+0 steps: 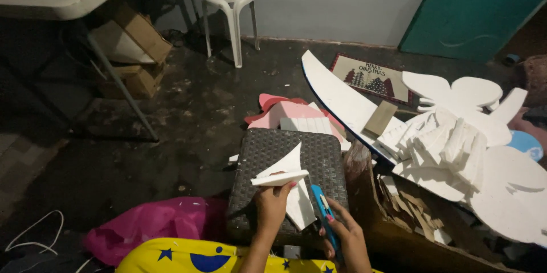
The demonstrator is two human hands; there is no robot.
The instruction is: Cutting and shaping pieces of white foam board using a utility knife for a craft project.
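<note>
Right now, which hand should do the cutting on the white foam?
Probably the right hand: it already grips the blue cutter beside the white foam piece, while the left hand is busy holding that foam on the woven stool.

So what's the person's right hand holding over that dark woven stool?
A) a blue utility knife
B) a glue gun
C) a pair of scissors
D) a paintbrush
A: the right hand grips a blue utility knife beside the white foam piece that the left hand holds above the dark woven stool.
</note>
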